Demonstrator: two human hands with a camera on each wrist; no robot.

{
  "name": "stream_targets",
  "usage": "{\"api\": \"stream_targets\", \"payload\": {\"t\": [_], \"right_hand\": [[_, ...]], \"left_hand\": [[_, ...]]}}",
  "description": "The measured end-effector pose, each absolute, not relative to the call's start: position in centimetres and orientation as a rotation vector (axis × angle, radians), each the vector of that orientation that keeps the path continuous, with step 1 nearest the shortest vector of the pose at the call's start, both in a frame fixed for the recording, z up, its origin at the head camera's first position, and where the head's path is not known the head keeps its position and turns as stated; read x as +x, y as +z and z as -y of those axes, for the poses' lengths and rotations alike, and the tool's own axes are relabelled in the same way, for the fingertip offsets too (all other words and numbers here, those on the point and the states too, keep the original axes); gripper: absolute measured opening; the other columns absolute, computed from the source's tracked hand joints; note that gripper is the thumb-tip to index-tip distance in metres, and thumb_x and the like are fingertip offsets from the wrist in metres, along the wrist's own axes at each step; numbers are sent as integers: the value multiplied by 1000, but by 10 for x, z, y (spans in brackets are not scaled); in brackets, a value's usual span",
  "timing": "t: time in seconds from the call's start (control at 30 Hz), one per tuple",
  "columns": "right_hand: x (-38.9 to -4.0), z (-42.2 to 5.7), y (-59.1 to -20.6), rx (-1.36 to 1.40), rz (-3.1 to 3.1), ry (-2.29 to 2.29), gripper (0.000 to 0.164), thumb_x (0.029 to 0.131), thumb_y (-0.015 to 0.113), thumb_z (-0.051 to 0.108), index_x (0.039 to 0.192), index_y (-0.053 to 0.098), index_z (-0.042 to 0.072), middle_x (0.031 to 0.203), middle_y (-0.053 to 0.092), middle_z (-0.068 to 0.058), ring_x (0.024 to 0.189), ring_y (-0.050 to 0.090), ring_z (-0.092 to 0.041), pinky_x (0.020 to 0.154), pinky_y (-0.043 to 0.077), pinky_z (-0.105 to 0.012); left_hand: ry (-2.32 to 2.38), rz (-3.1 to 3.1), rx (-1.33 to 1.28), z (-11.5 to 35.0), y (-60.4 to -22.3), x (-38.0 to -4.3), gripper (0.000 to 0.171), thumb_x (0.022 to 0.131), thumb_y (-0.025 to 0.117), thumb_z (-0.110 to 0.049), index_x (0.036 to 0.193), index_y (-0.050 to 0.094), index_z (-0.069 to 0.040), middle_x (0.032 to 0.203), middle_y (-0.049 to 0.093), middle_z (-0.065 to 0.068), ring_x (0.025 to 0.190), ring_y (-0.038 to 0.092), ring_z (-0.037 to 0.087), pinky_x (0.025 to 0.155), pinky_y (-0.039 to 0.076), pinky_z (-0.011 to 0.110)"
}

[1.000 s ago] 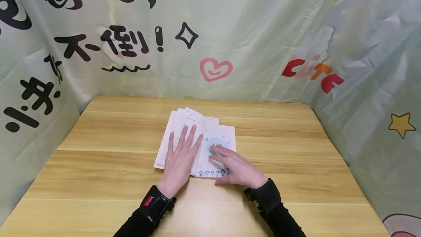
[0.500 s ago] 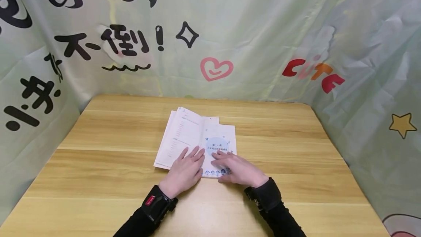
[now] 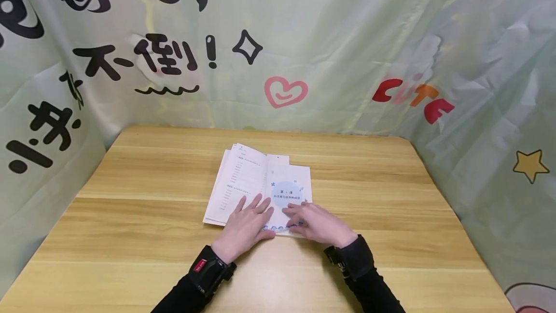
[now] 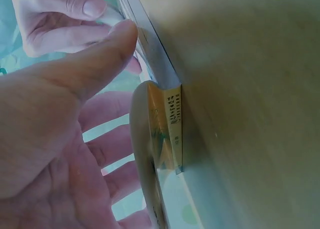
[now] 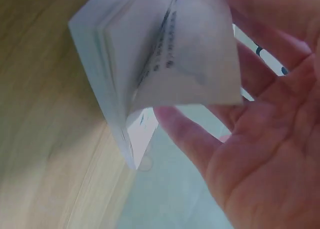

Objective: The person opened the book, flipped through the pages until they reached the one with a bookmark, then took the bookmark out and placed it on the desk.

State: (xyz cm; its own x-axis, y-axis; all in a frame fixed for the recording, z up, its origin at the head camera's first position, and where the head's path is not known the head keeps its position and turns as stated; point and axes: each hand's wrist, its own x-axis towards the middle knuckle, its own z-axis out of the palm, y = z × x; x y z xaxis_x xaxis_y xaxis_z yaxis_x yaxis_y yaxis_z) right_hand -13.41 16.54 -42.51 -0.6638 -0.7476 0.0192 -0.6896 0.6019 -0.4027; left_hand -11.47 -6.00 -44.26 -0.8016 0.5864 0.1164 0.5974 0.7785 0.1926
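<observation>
An open book with printed white pages lies on the table. On its left page (image 3: 243,168), near the bottom of the fold, my left hand (image 3: 241,228) rests with fingers spread, its thumb reaching along the lower edge. Over the bottom right corner, my right hand (image 3: 320,223) has its fingers bent. The right wrist view shows it pinching a lifted page (image 5: 200,74), thumb at the lower edge and fingers behind the sheet. A blue circle with print marks the right page (image 3: 280,177). The yellowish spine (image 4: 175,124) faces the left wrist camera.
The book is near the middle of a wooden table (image 3: 130,235). Behind the table hangs a pale green printed cloth (image 3: 347,52) with black characters and a pink heart; it also covers both sides. Black bands (image 3: 208,272) are strapped round the wrists.
My left hand has slid down from the middle of the left page to its bottom near the fold. My right hand's fingers have drawn in at the lower right corner, raising a page.
</observation>
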Motion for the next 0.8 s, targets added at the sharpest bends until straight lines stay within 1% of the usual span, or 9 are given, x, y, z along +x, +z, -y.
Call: {"api": "stream_targets", "payload": {"t": [0.1, 0.2, 0.3, 0.43, 0.53, 0.6, 0.67, 0.77, 0.8], "right_hand": [[-136, -165, -427, -1271, -2742, -585, 9, 83, 70, 10, 89, 78, 8, 113, 70, -10, 112, 60, -27, 99, 45, -51], [-138, -164, -428, -1341, -2825, -605, 9, 81, 71, 6, 88, 77, 8, 100, 74, -5, 101, 64, -20, 96, 48, -48], [-140, -162, -428, -1388, -2903, -666, 11, 80, 72, 4, 88, 77, 10, 93, 74, -1, 96, 65, -16, 97, 46, -51], [-142, -159, -427, -1452, -3019, -790, 10, 76, 76, 7, 85, 75, 11, 96, 73, -3, 102, 63, -21, 99, 42, -56], [-143, -158, -426, -1513, -3104, -944, 17, 73, 78, 5, 89, 72, 7, 104, 70, -8, 109, 57, -28, 99, 41, -55], [-144, -156, -425, -1525, -3156, -1073, 25, 73, 78, 3, 96, 70, 4, 108, 66, -11, 110, 54, -30, 97, 42, -52], [-144, -155, -425, -1502, -3205, -1188, 33, 73, 77, 1, 104, 66, 1, 109, 61, -14, 108, 52, -30, 93, 44, -48], [-143, -153, -426, -1395, -3239, -1277, 39, 74, 75, -1, 110, 62, -1, 107, 55, -14, 102, 51, -27, 86, 47, -44], [-142, -152, -426, -1353, -3233, -1264, 39, 75, 75, 0, 111, 61, -1, 106, 54, -13, 101, 50, -27, 85, 48, -44]], "left_hand": [[-346, 2910, -983, 60, -443, -115, 54, 88, 62, -43, 127, 62, -6, 139, 53, 13, 133, 38, 33, 108, 29, 60], [-323, 2894, -991, 60, -443, -115, 47, 91, 61, -39, 125, 63, -7, 136, 56, 12, 132, 40, 32, 106, 31, 60], [-300, 2873, -986, 59, -443, -115, 41, 90, 62, -33, 123, 64, -8, 131, 60, 10, 130, 42, 32, 105, 33, 61], [-285, 2846, -952, 57, -444, -116, 39, 88, 64, -26, 122, 64, -7, 124, 65, 8, 127, 46, 32, 103, 35, 61], [-297, 2817, -912, 56, -444, -117, 44, 86, 64, -22, 127, 60, -5, 119, 68, 7, 124, 49, 30, 101, 38, 60], [-327, 2789, -878, 55, -444, -117, 56, 86, 64, -18, 137, 50, -2, 117, 68, 10, 118, 55, 29, 100, 40, 59], [-401, 2753, -832, 55, -444, -118, 69, 88, 61, -14, 149, 31, -1, 126, 63, 13, 115, 57, 29, 98, 42, 60], [-541, 2670, -749, 54, -443, -120, 86, 89, 59, -2, 155, 4, -4, 147, 42, 17, 103, 61, 29, 87, 52, 52], [-582, 2638, -724, 55, -442, -120, 90, 87, 58, 3, 154, -1, -5, 153, 32, 17, 105, 59, 29, 85, 53, 50]]}}
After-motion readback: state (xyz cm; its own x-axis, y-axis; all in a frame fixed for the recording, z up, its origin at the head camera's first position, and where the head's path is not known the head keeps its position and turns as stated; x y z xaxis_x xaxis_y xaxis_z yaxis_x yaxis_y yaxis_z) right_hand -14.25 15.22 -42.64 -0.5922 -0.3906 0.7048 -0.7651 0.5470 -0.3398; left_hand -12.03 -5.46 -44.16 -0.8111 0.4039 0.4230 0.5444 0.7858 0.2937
